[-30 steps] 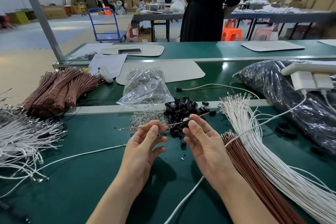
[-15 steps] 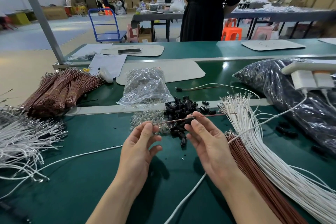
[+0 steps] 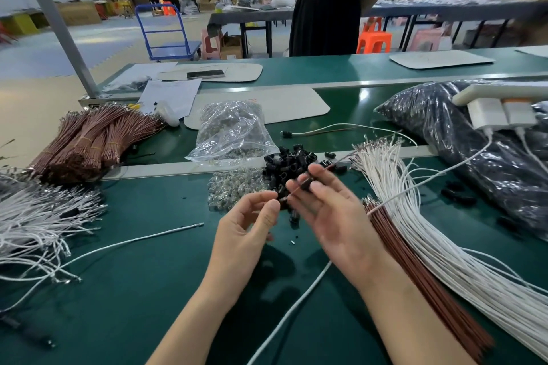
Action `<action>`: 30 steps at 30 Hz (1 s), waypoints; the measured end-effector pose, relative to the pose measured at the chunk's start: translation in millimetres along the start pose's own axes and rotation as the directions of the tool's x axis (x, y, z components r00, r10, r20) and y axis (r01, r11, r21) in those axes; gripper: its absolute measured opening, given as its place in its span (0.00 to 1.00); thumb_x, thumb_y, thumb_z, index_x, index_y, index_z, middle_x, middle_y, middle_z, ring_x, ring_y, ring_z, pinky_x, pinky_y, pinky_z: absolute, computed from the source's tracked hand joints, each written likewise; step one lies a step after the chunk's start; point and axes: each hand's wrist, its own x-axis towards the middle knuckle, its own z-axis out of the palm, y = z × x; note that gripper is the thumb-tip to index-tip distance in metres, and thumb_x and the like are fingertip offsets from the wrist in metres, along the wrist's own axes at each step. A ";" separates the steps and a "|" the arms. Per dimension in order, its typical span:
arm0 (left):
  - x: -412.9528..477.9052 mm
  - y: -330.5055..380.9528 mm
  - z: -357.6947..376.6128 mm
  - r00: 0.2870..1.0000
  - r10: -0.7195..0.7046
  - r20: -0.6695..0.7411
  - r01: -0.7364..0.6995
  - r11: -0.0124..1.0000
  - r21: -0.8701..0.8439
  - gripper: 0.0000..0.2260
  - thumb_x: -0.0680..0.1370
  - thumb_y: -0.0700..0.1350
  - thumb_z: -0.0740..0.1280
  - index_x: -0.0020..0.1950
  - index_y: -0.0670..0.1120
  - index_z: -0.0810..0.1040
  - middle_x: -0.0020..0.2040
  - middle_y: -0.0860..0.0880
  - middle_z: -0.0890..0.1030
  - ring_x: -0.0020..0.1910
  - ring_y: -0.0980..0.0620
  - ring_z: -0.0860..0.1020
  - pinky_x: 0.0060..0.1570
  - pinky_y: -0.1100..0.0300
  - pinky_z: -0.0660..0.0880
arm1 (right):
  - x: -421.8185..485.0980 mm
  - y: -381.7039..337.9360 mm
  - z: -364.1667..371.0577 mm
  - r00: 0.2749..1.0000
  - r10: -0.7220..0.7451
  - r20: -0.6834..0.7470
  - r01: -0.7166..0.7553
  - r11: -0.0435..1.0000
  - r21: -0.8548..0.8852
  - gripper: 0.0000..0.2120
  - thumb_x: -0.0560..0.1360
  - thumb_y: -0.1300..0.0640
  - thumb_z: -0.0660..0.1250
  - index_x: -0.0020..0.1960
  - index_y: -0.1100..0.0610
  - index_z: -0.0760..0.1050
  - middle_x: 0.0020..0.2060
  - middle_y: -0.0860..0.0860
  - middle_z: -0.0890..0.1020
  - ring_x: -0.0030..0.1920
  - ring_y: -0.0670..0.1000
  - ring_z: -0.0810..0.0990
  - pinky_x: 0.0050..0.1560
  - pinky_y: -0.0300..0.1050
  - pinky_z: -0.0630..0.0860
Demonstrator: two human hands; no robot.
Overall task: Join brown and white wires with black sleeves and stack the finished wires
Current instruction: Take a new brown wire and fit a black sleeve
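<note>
Over the green bench mat (image 3: 148,290), just before the heap of small black plastic sleeves (image 3: 289,161): right hand (image 3: 341,222) pinches a thin brown insulated wire (image 3: 327,167) at a black sleeve (image 3: 305,185) on it; left hand (image 3: 246,231), fingers curled, pinches the wire's near end. Light, whippy stuff — I'd grip close beside the sleeve, since slack wire would buckle when pushed.

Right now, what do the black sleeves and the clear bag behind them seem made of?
Black sleeves: likely plastic or rubber, matte, small moulded tubes. Clear bag: thin plastic film, glossy, with crinkles, highlights and contents showing through.
</note>
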 end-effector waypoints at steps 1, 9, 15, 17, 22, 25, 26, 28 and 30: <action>-1.8 -0.4 0.2 1.000 0.018 -0.007 -0.018 0.999 0.042 0.07 0.75 0.55 0.69 0.52 0.59 0.83 0.47 0.49 0.85 0.44 0.55 0.81 0.41 0.61 0.79 | -0.9 -10.1 -2.6 0.999 -0.035 -0.007 0.035 0.999 0.024 0.12 0.76 0.66 0.64 0.57 0.57 0.80 0.48 0.57 0.84 0.53 0.57 0.85 0.52 0.48 0.82; 35.4 22.9 66.4 0.948 -0.015 0.318 -0.117 0.913 0.390 0.08 0.83 0.48 0.64 0.50 0.52 0.82 0.40 0.50 0.84 0.37 0.50 0.81 0.40 0.51 0.80 | -19.9 -89.6 -39.5 0.874 -0.411 -0.260 0.412 0.910 -0.054 0.13 0.81 0.66 0.61 0.57 0.54 0.81 0.46 0.52 0.85 0.48 0.52 0.85 0.53 0.44 0.81; 87.4 24.3 153.0 0.937 -0.088 0.338 -0.184 0.698 0.692 0.17 0.84 0.46 0.60 0.43 0.35 0.78 0.33 0.43 0.77 0.30 0.49 0.69 0.35 0.57 0.69 | -37.0 -94.7 -56.5 0.824 -0.452 -0.341 0.446 0.889 -0.102 0.11 0.82 0.65 0.62 0.58 0.55 0.81 0.47 0.54 0.86 0.47 0.51 0.85 0.49 0.43 0.81; 93.6 24.8 168.5 0.938 -0.088 0.336 -0.205 0.639 0.741 0.18 0.84 0.47 0.60 0.38 0.39 0.75 0.32 0.46 0.76 0.29 0.48 0.71 0.35 0.56 0.71 | -41.9 -98.1 -62.0 0.820 -0.461 -0.340 0.456 0.884 -0.099 0.11 0.81 0.65 0.62 0.57 0.55 0.81 0.46 0.53 0.86 0.47 0.51 0.85 0.49 0.43 0.82; 98.3 27.5 197.1 0.905 -0.201 0.374 -0.208 0.558 0.804 0.21 0.83 0.54 0.64 0.36 0.42 0.75 0.32 0.46 0.78 0.28 0.47 0.73 0.37 0.56 0.76 | -44.0 -98.9 -76.2 0.784 -0.442 -0.435 0.466 0.883 -0.058 0.11 0.82 0.66 0.61 0.58 0.57 0.80 0.44 0.52 0.84 0.45 0.51 0.85 0.46 0.41 0.82; 98.8 26.5 205.4 0.919 -0.224 0.324 -0.195 0.455 0.869 0.20 0.83 0.52 0.64 0.35 0.43 0.71 0.33 0.48 0.76 0.33 0.48 0.76 0.40 0.55 0.78 | -47.0 -92.6 -83.5 0.791 -0.428 -0.436 0.452 0.890 -0.053 0.12 0.82 0.66 0.60 0.60 0.57 0.79 0.46 0.53 0.83 0.45 0.51 0.84 0.47 0.42 0.81; 99.3 26.2 206.3 0.926 -0.220 0.306 -0.186 0.442 0.878 0.19 0.83 0.51 0.64 0.36 0.43 0.72 0.35 0.47 0.78 0.37 0.46 0.79 0.42 0.54 0.80 | -47.9 -91.3 -85.1 0.795 -0.427 -0.432 0.451 0.891 -0.051 0.12 0.82 0.66 0.60 0.60 0.57 0.79 0.46 0.53 0.83 0.45 0.51 0.84 0.47 0.43 0.82; 100.7 25.6 206.1 0.924 -0.256 0.282 -0.137 0.468 0.873 0.16 0.83 0.48 0.64 0.39 0.42 0.75 0.39 0.45 0.82 0.41 0.45 0.83 0.48 0.51 0.83 | -48.7 -90.6 -86.8 0.797 -0.426 -0.429 0.452 0.891 -0.045 0.12 0.82 0.66 0.60 0.59 0.57 0.79 0.46 0.52 0.83 0.46 0.51 0.84 0.48 0.43 0.82; 101.6 26.3 205.9 0.911 -0.306 0.275 -0.093 0.499 0.862 0.15 0.83 0.44 0.64 0.38 0.40 0.77 0.32 0.46 0.81 0.35 0.47 0.82 0.49 0.50 0.84 | -48.7 -91.9 -87.1 0.795 -0.430 -0.429 0.458 0.888 -0.042 0.12 0.82 0.66 0.60 0.59 0.56 0.79 0.46 0.52 0.84 0.46 0.51 0.84 0.48 0.44 0.82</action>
